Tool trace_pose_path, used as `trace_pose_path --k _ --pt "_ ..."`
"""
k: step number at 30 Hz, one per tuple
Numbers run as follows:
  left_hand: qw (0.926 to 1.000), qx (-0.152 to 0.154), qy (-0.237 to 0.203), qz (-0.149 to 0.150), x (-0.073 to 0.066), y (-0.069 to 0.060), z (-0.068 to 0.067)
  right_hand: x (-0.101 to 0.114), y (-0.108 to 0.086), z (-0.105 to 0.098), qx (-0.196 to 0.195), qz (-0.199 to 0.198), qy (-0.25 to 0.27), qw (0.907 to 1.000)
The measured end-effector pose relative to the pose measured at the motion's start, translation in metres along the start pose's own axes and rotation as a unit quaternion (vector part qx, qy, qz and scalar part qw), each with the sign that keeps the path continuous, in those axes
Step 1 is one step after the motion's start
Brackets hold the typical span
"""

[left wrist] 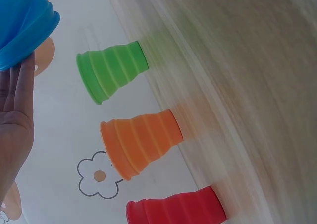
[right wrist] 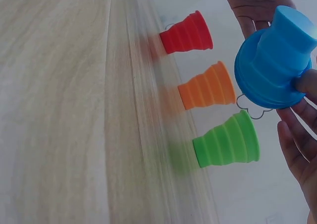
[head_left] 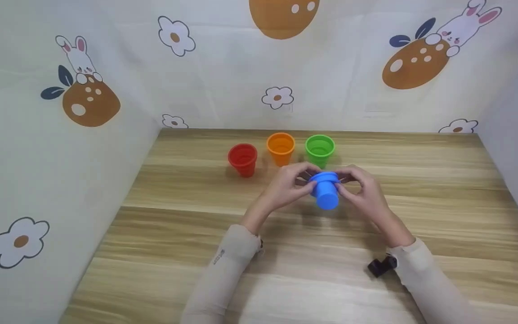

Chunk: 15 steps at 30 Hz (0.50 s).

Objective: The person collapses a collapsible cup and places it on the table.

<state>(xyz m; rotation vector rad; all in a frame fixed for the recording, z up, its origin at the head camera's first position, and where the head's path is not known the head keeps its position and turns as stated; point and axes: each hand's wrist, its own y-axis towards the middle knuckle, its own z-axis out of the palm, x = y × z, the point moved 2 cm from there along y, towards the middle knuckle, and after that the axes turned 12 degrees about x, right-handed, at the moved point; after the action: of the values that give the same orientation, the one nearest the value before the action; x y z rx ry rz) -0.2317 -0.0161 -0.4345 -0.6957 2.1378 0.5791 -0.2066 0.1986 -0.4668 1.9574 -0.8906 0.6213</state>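
Both hands hold a blue collapsible cup [head_left: 327,193] above the table, tilted with its base toward the head camera. Part of its wall looks folded up near the rim. My left hand [head_left: 287,188] pinches the rim from the left, thumb in front and fingers behind. From the right, my right hand [head_left: 368,194] grips the same rim. Behind the hands a green cup [head_left: 320,150], an orange cup [head_left: 281,148] and a red cup [head_left: 243,160] stand upright with their mouths up. In the right wrist view the blue cup [right wrist: 282,55] shows its stepped wall.
The wooden table [head_left: 187,252] runs back to a patterned cloth wall [head_left: 227,81] close behind the cups. Another cloth wall [head_left: 29,171] borders the left side, and a plain one [head_left: 517,135] the right. A black device [head_left: 381,266] is by the right wrist.
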Motion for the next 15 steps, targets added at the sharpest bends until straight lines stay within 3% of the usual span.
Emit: trace_pose_path --k 8,15 --pt "0.9995 0.025 0.001 -0.019 -0.0036 0.0041 0.0023 0.0005 0.0001 -0.0002 0.011 -0.012 -0.023 0.9996" --pt "0.9992 0.029 0.019 -0.02 -0.003 0.0057 0.0038 0.0004 0.0003 -0.0006 0.013 -0.018 -0.032 0.9993"
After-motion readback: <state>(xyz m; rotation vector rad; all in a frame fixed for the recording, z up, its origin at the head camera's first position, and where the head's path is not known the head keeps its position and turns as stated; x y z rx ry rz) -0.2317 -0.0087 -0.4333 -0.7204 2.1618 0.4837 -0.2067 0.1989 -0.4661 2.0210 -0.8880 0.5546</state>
